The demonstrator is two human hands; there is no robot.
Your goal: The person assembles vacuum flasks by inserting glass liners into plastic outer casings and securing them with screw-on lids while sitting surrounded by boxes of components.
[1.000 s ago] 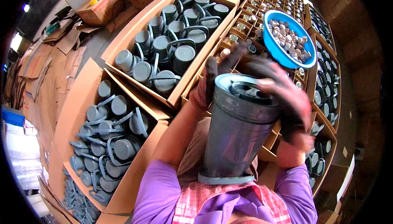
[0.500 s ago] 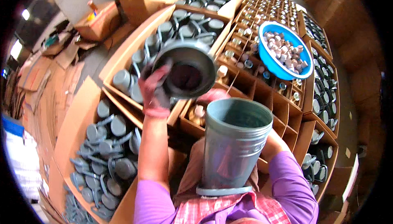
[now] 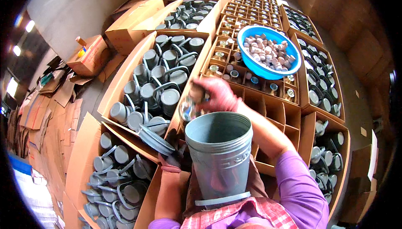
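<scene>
A tall grey canister [image 3: 220,162] with a ridged rim stands upright between my legs, its hollow mouth facing up. My left hand [image 3: 172,155], in a dark and pink glove, is closed on the edge of a round grey lid [image 3: 154,141], tilted to the canister's left. Beyond the rim, my right hand [image 3: 217,95], in a pink glove, has bent fingers around a small brownish stopper [image 3: 196,91]; motion blurs it. Just below those fingers is the shiny mouth of a glass bottle [image 3: 187,111], partly hidden. Under the canister shows a grey rim [image 3: 222,199].
A blue bowl [image 3: 295,63] of pale stoppers rests on a divided carton [image 3: 268,97] holding glass bottles. Cartons of grey handled lids [image 3: 169,97] stand at left, with more lids [image 3: 121,155] nearer me. Other lid cartons [image 3: 318,78] line the right. Flattened cardboard [image 3: 50,120] lies far left.
My left hand has lowered the lid towards me, turning it edge-on. My right hand has come from behind the canister to the bottle beside it. The view has shifted slightly.
</scene>
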